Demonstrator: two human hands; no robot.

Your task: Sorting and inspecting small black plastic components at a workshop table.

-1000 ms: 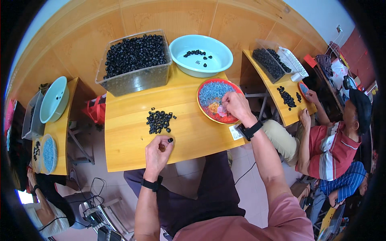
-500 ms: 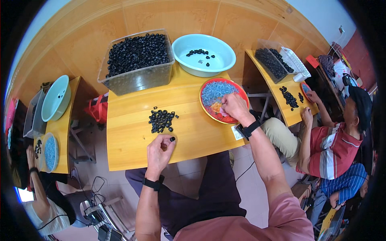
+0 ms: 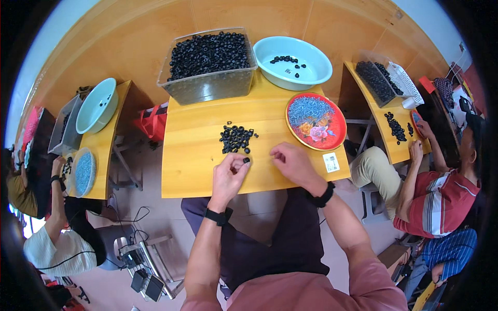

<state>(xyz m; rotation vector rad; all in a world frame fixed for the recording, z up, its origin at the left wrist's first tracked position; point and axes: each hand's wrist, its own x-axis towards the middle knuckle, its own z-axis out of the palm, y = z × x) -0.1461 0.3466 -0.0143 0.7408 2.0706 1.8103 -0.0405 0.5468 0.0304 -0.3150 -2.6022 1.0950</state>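
Note:
Between the thumb and fingertips of my left hand (image 3: 228, 176) is a small black ring-shaped part (image 3: 246, 160), just in front of a pile of similar black parts (image 3: 235, 139) on the yellow table. My right hand (image 3: 294, 165) hovers over the table to the right of the left one, with its fingers pinched together. Whatever those fingers hold is too small to make out. Beyond the right hand lies a round red flowered tray (image 3: 337, 118), and small blue-grey pieces (image 3: 309, 110) cover its far part.
At the table's far side stand a clear bin (image 3: 210, 93) full of black parts and a pale blue basin (image 3: 319, 76) with several in it. A white label (image 3: 330, 162) sits near the right edge. Co-workers sit at side tables (image 3: 116, 140) (image 3: 358, 96), left and right.
My right hand has left the tray and come left, close to my left hand. The left hand still pinches the black part. The view has shifted, so the table appears farther right.

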